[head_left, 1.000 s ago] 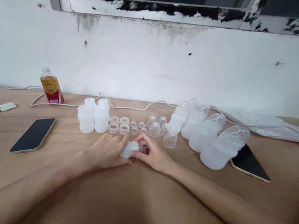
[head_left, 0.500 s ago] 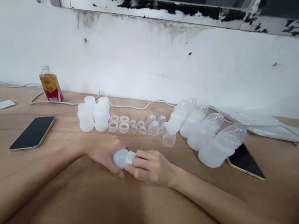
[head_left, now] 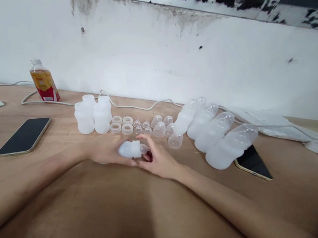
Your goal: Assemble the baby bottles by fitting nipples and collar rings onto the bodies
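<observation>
A small frosted white bottle (head_left: 130, 149) lies on its side between my two hands at the middle of the wooden table (head_left: 143, 214). My left hand (head_left: 105, 150) wraps its body, and my right hand (head_left: 160, 160) pinches the clear cap end (head_left: 144, 149) with closed fingers. Just behind stand empty white bottles (head_left: 92, 118), white rings (head_left: 121, 125), small clear teats (head_left: 142, 126) and clear dome caps (head_left: 163, 128).
Several capped bottles (head_left: 219, 139) lie in a row at right, partly over a phone (head_left: 253, 162). Another phone (head_left: 23, 136) lies at left. A drink bottle (head_left: 43, 81), a white cable (head_left: 137, 105) and plastic bags (head_left: 271, 123) sit along the white wall.
The hands with the small bottle drew toward me, then moved back toward the parts row. The bottle turned so its cap end faces right. The camera tilted down slightly.
</observation>
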A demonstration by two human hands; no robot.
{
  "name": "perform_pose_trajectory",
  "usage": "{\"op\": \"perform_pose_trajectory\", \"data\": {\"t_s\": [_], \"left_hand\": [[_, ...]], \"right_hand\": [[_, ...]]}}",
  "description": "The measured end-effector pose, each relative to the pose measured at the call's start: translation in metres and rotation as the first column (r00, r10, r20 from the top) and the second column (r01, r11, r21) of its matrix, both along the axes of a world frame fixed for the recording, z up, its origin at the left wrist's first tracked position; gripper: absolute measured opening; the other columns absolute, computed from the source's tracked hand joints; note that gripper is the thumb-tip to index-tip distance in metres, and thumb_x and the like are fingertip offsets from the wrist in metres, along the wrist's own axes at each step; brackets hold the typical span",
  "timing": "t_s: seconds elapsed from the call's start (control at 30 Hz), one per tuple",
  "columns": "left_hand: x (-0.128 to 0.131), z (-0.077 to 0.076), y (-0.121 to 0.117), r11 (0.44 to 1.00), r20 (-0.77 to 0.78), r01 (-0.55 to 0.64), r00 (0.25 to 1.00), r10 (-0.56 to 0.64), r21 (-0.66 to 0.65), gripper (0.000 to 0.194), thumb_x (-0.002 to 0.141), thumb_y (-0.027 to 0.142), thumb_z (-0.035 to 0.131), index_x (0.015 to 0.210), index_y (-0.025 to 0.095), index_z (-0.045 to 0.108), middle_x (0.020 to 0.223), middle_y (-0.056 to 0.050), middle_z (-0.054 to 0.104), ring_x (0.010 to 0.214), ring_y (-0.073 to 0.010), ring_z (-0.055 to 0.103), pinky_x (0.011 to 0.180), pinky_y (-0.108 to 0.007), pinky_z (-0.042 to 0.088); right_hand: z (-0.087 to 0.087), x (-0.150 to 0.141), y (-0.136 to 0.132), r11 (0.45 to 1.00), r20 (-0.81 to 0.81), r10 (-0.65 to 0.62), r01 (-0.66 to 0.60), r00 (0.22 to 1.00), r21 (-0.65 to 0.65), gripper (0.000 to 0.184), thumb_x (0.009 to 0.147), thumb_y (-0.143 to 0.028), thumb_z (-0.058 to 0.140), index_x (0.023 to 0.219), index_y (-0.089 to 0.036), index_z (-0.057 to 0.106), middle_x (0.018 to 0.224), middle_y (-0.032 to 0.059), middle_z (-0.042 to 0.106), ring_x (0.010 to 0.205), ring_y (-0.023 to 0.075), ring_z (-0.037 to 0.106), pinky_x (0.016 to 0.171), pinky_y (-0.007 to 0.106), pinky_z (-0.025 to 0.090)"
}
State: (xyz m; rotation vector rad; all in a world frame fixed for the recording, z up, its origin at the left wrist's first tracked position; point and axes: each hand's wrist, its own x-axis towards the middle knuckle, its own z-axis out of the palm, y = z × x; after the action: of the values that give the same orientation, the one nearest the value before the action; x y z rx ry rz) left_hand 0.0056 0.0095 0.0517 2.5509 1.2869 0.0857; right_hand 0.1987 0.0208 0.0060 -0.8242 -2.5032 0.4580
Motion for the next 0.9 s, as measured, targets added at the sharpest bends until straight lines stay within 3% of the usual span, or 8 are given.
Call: {"op": "perform_pose_trajectory", "data": {"t_s": [0.1,0.2,0.3,0.43,0.53,0.63,0.8,0.9], "left_hand": [[0.006,-0.005,-0.002,0.980,-0.106,-0.086,0.989,0.106,0.178,0.060,0.073,0.065,0.026,0.103,0.018,0.047,0.083,-0.008,0.060,0.071,-0.0245,0.057,0.056,-0.030,0.038],[0.013,-0.012,-0.006,0.939,-0.146,-0.077,0.980,0.132,0.334,0.053,0.081,0.055,0.016,0.098,0.015,0.047,0.080,-0.010,0.061,0.069,-0.0245,0.058,0.056,-0.031,0.038],[0.020,-0.016,-0.010,0.904,-0.181,-0.067,0.971,0.157,0.422,0.044,0.086,0.041,0.012,0.097,0.014,0.046,0.074,-0.010,0.061,0.064,-0.0238,0.058,0.050,-0.029,0.036],[0.022,-0.017,-0.010,0.890,-0.204,-0.113,0.953,0.222,0.442,0.037,0.086,0.032,0.015,0.092,0.014,0.047,0.069,-0.008,0.060,0.059,-0.0234,0.057,0.045,-0.028,0.032],[0.017,-0.014,-0.007,0.919,-0.190,-0.099,0.965,0.183,0.381,0.037,0.086,0.034,0.016,0.091,0.017,0.049,0.072,-0.007,0.061,0.062,-0.0227,0.058,0.049,-0.029,0.035],[0.009,-0.009,-0.004,0.966,-0.129,-0.083,0.985,0.117,0.247,0.041,0.084,0.044,0.019,0.098,0.019,0.048,0.078,-0.005,0.061,0.068,-0.0220,0.057,0.058,-0.031,0.039],[-0.005,0.002,0.005,0.992,0.113,0.082,0.991,-0.072,-0.091,0.044,0.074,0.051,0.042,0.108,0.023,0.046,0.092,-0.002,0.060,0.082,-0.0197,0.056,0.070,-0.029,0.041],[-0.018,0.003,0.008,0.958,0.207,0.122,0.976,-0.067,-0.262,0.043,0.067,0.046,0.053,0.103,0.023,0.050,0.089,-0.001,0.060,0.083,-0.0198,0.055,0.069,-0.028,0.043]], "right_hand": [[0.008,0.004,0.006,0.969,-0.021,0.070,-0.073,0.997,-0.237,0.045,0.076,-0.038,0.049,0.113,-0.017,0.036,0.074,0.0006,0.053,0.059,0.0095,0.047,0.053,0.021,0.037],[0.016,0.005,0.008,0.866,-0.083,0.157,-0.178,0.984,-0.466,0.040,0.081,-0.036,0.040,0.115,-0.016,0.034,0.069,-0.0014,0.052,0.057,0.0079,0.046,0.054,0.020,0.038],[0.014,0.001,0.005,0.816,-0.111,0.096,-0.142,0.989,-0.560,0.033,0.085,-0.039,0.032,0.106,-0.016,0.041,0.067,-0.0015,0.053,0.051,0.0065,0.045,0.051,0.019,0.037],[0.002,-0.005,-0.001,0.956,-0.173,-0.086,0.033,0.981,-0.291,0.031,0.086,-0.037,0.030,0.103,-0.016,0.044,0.082,0.0026,0.058,0.066,0.0097,0.054,0.062,0.023,0.041],[-0.003,-0.001,0.000,0.997,-0.112,0.074,-0.069,0.991,0.045,0.035,0.082,-0.032,0.042,0.113,-0.016,0.040,0.104,0.0068,0.054,0.087,0.0136,0.053,0.069,0.025,0.043],[-0.004,0.005,0.005,0.910,0.015,0.151,-0.145,0.988,0.388,0.029,0.083,-0.023,0.039,0.111,-0.017,0.043,0.115,0.0077,0.049,0.101,0.0143,0.048,0.071,0.024,0.045],[-0.005,0.010,0.009,0.620,0.003,0.137,-0.088,0.991,0.779,0.026,0.082,-0.014,0.041,0.103,-0.026,0.049,0.112,0.0026,0.051,0.089,0.0115,0.052,0.066,0.023,0.045],[-0.007,0.013,0.008,0.602,-0.098,0.038,0.055,0.994,0.797,0.033,0.080,-0.009,0.041,0.103,-0.030,0.049,0.113,0.0012,0.050,0.085,0.0112,0.052,0.062,0.022,0.043]]}}
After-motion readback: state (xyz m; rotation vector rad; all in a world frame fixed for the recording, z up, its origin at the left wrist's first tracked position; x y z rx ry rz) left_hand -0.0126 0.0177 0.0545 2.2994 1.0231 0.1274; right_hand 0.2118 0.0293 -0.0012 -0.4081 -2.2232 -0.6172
